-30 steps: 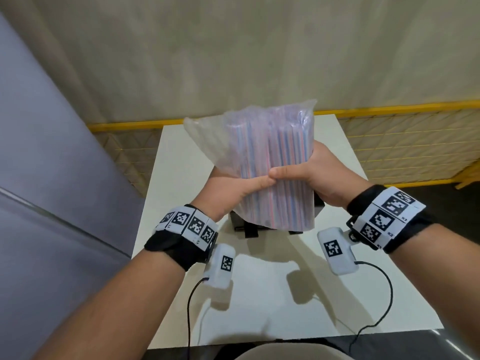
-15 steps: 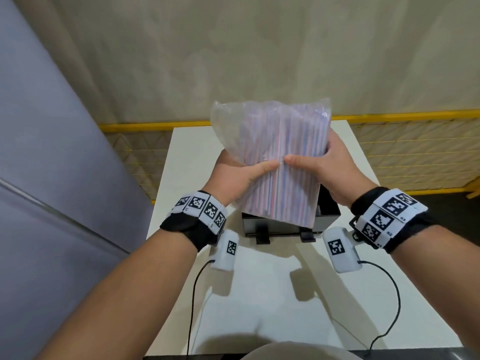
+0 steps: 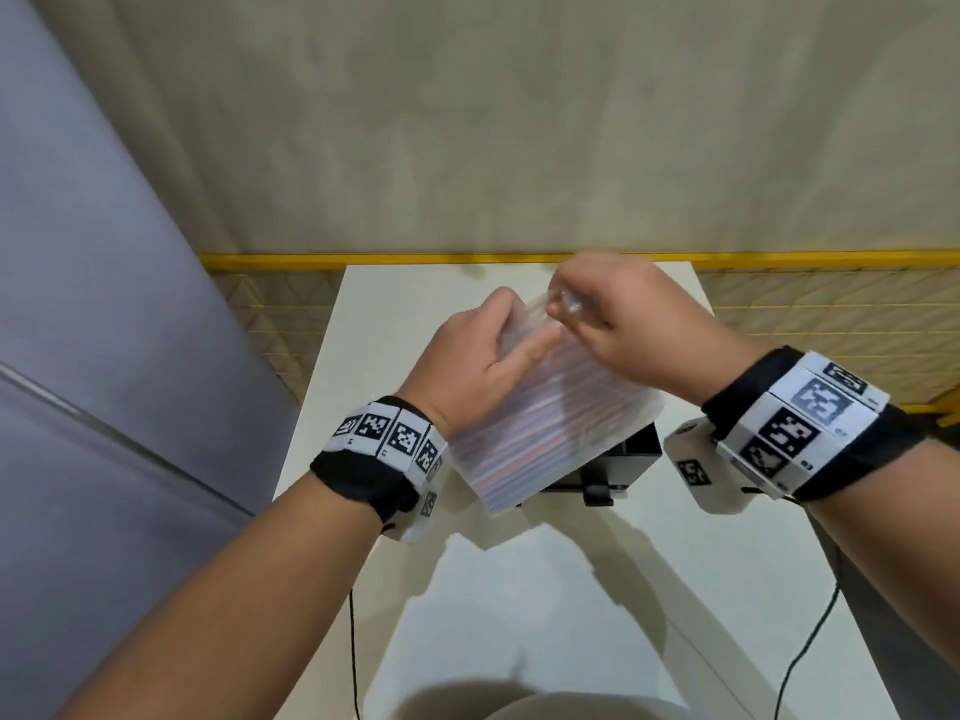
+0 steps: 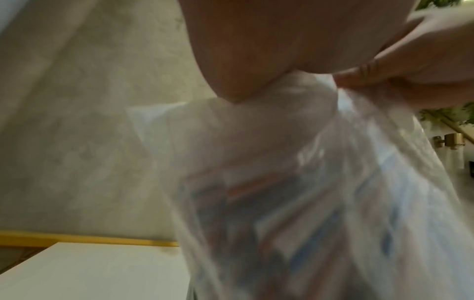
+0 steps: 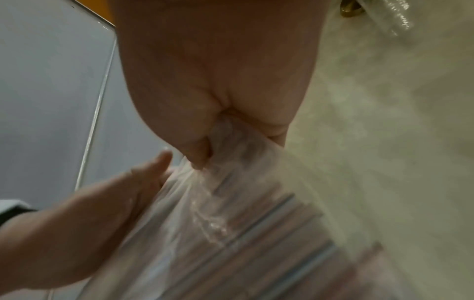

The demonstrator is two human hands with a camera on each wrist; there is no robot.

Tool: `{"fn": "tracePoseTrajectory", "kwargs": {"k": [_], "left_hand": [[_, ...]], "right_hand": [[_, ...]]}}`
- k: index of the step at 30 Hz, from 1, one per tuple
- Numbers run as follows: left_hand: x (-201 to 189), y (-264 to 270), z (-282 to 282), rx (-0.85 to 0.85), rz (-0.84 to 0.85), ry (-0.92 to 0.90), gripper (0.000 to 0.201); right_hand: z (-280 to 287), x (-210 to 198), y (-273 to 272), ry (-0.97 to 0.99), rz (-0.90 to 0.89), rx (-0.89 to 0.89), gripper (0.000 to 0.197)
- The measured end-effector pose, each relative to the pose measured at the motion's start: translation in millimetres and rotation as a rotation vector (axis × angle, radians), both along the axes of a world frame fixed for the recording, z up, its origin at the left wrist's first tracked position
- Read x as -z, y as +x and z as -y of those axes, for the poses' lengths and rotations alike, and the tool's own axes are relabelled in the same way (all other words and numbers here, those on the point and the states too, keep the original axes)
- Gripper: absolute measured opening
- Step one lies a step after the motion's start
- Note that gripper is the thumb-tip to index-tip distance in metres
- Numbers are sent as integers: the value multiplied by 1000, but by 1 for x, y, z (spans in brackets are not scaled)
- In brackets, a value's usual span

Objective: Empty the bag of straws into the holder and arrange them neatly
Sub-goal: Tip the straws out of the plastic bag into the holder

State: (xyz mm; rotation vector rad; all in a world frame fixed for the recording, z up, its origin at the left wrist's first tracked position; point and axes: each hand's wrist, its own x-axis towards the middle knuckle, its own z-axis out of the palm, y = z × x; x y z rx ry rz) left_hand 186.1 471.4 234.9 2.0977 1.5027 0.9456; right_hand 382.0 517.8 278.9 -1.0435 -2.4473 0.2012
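Observation:
A clear plastic bag (image 3: 545, 428) packed with red, blue and white striped straws hangs tilted above the black holder (image 3: 618, 459) on the white table (image 3: 545, 605). My left hand (image 3: 483, 366) grips the bag's upper left side. My right hand (image 3: 613, 314) pinches the bunched top of the bag (image 5: 231, 146). In the left wrist view the bag (image 4: 307, 203) fills the frame below my left hand (image 4: 256, 60), blurred. The holder is mostly hidden behind the bag.
A grey panel (image 3: 104, 356) stands on the left. A beige wall with a yellow rail (image 3: 467, 259) runs behind the table. Black cables (image 3: 810, 641) trail from my wristbands over the table's near part.
Both hands have moved from the bag's middle up to its top. The bag has dropped and tilted, its lower end now toward the left over the holder.

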Motion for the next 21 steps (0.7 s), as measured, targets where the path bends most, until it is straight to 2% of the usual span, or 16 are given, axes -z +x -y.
{"fn": "tracePoseTrajectory", "kwargs": {"k": [2, 6, 9, 12, 15, 18, 21], "left_hand": [[-2, -2, 1, 14, -11, 92, 36], [-7, 3, 4, 23, -142, 148, 29], [-10, -1, 9, 80, -294, 195, 37], [-8, -27, 14, 113, -494, 258, 42], [1, -59, 17, 111, -594, 251, 40], [6, -85, 19, 70, -592, 196, 37], [-3, -88, 18, 54, -525, 232, 35]], "right_hand": [[4, 1, 6, -62, -37, -11, 3], [17, 2, 2, -217, -55, -59, 35], [16, 3, 11, -110, -79, -37, 46], [13, 3, 34, -1, -89, 20, 39], [20, 5, 43, 20, -76, 16, 38], [25, 6, 50, 2, -75, 42, 31], [27, 1, 50, -50, -66, 48, 16]]}}
